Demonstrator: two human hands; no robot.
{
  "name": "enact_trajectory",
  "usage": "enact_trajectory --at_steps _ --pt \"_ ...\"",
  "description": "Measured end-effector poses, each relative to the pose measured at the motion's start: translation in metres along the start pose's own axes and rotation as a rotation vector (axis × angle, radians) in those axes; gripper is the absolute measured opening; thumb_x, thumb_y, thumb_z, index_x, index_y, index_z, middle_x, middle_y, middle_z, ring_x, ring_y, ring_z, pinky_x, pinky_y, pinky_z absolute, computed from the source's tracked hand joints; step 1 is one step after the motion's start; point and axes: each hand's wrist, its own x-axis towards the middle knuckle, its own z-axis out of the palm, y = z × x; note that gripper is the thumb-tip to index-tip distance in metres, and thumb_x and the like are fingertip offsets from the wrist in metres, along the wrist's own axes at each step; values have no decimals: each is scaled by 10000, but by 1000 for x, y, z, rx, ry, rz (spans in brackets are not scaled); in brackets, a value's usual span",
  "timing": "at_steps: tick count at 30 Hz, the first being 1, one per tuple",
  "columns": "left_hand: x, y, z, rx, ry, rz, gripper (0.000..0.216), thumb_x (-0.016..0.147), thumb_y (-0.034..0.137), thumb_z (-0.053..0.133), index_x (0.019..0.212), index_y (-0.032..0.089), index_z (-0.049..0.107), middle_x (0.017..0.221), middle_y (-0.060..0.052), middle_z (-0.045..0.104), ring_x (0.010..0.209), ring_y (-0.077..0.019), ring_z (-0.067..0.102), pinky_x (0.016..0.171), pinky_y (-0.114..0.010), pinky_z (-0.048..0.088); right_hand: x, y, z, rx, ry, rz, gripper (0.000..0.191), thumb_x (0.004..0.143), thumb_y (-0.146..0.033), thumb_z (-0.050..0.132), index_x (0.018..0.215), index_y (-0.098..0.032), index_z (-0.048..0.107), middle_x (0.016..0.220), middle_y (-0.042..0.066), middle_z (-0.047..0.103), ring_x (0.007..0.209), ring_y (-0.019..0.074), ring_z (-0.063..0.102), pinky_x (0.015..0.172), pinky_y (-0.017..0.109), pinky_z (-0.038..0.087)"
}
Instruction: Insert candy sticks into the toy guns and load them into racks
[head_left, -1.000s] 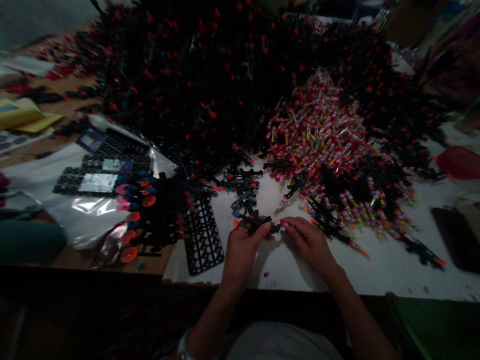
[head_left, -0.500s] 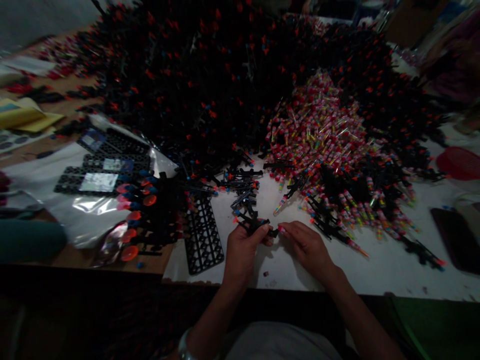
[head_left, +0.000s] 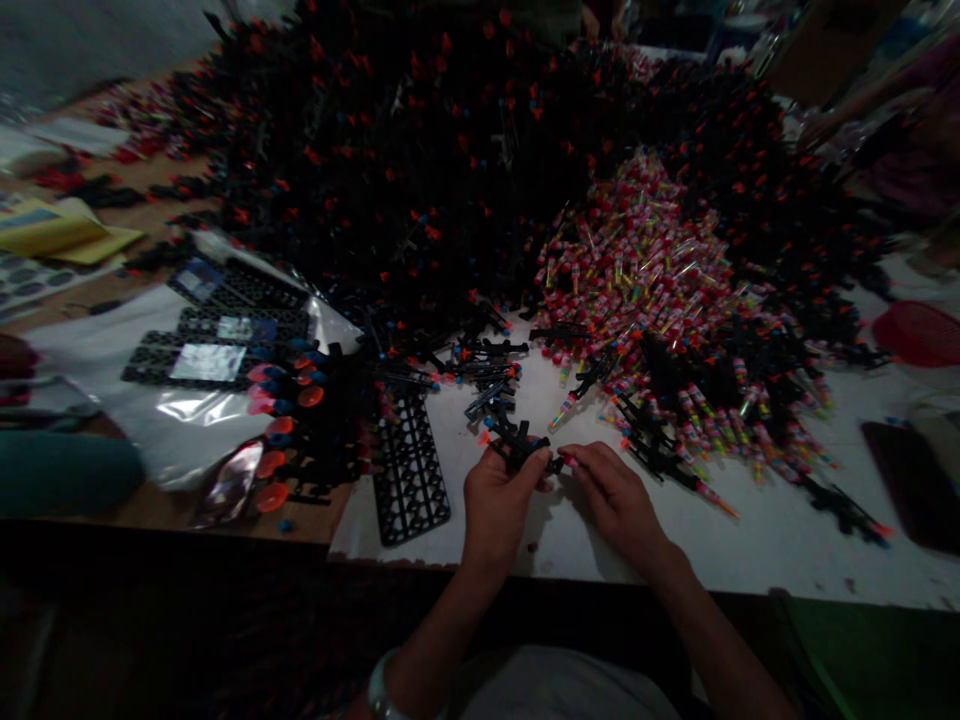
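My left hand (head_left: 499,500) is closed round a small black toy gun (head_left: 519,446) held just above the white table (head_left: 750,540). My right hand (head_left: 616,495) pinches a small pink-tipped candy tube (head_left: 570,461) at the gun's right end. The two hands nearly touch. Right behind them lie more loose black toy guns (head_left: 487,365) and a heap of colourful candy tubes (head_left: 645,270).
A huge pile of black toy guns with orange tips (head_left: 420,150) fills the back. A black plastic grid (head_left: 409,465) lies left of my hands, beside packed bags (head_left: 225,340) and orange suction darts (head_left: 281,440). A red basket (head_left: 919,330) and a dark phone (head_left: 904,480) sit at right.
The view has shifted slightly, so both hands sit a little further right and lower. The hands stay together on the gun and tube with only small finger movement.
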Motion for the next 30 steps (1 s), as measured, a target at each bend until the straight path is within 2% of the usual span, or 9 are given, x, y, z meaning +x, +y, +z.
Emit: enact_trajectory --at_steps 9,13,17,19,21,23,26,28,30 --pt "1 -3 -6 -112 -80 15 216 683 297 726 822 140 673 733 -4 672 627 -115 585 599 -235 491 6 -13 -6 -23 -90 13 240 947 -238 409 1133 -197 557 951 67 599 883 162 573 783 279 481" --pt "-2 -6 -2 -158 -63 -44 200 689 295 721 803 137 679 758 -11 684 695 -115 599 697 -236 480 2 -12 4 -214 -25 -12 204 914 -304 502 1052 -170 568 853 63 608 772 169 567 677 275 471" --pt "-7 -11 1 -135 11 -83 235 672 313 727 826 145 668 761 -8 682 696 -120 596 711 -245 472 -6 -10 24 -366 38 -42 201 950 -274 419 914 -166 585 757 59 606 702 164 565 634 269 456" --pt "-7 -10 0 -70 -23 -84 265 689 342 710 864 150 659 782 -17 681 710 -136 601 716 -260 474 -7 -10 24 -366 37 -33 215 954 -279 414 878 -177 587 735 49 601 676 158 563 616 262 455" --pt "-2 -4 -5 76 -102 -13 281 736 373 661 914 156 654 818 -36 673 737 -158 604 708 -276 476 -4 -9 7 -354 56 -18 191 942 -306 446 907 -192 594 757 44 601 695 160 567 639 267 470" --pt "11 6 -11 310 -104 184 280 794 372 594 974 165 651 915 -68 652 811 -183 597 729 -294 474 4 -5 -24 -423 161 10 196 909 -333 505 1024 -202 594 884 73 600 823 193 570 737 310 489" --pt "39 21 -22 765 93 495 305 835 313 542 1068 137 633 1104 -146 584 1026 -263 533 878 -381 431 17 2 -77 -681 415 97 358 873 -268 519 1219 -178 534 1161 158 481 1098 291 463 916 457 426" --pt "55 26 -27 1045 170 505 337 821 270 563 1103 93 615 1099 -190 583 1075 -325 497 931 -457 383 23 6 -93 -781 503 123 408 850 -172 470 1255 -150 511 1271 189 379 1202 331 369 972 522 362" --pt "62 26 -30 1194 168 444 371 788 243 607 1117 72 602 1028 -193 610 1033 -347 513 915 -481 379 24 7 -86 -776 484 79 426 829 -106 425 1240 -156 520 1316 186 349 1244 331 328 998 540 324"
